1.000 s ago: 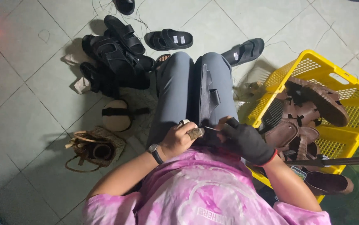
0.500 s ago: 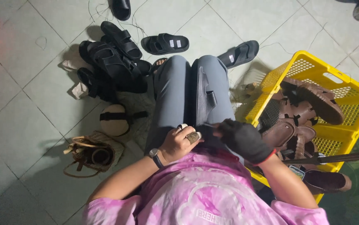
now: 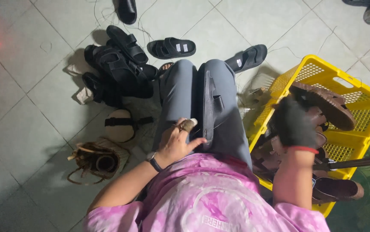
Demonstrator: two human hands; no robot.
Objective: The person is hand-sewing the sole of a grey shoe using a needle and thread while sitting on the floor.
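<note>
A black sandal (image 3: 210, 107) lies lengthwise on my lap, between my grey trouser legs. My left hand (image 3: 178, 141) holds its near edge with the thumb laid against the sole; one finger wears a brownish thimble (image 3: 188, 125). My right hand (image 3: 294, 122), in a black glove, is raised out to the right over the yellow crate (image 3: 365, 101) with its fingers curled shut. A thin thread (image 3: 225, 123) leads from the sandal toward it. Whether that hand also holds a needle is hidden.
The yellow crate holds several brown sandals (image 3: 326, 105). A heap of black sandals (image 3: 116, 71) lies on the tiled floor at left, with single black sandals (image 3: 172, 47) beyond my knees. A round tan pad with a black strap (image 3: 120, 124) and a straw-coloured bundle (image 3: 97, 161) sit by my left side.
My right hand has left the sandal on my lap and swung right and up, over the crate. My left hand stays on the sandal.
</note>
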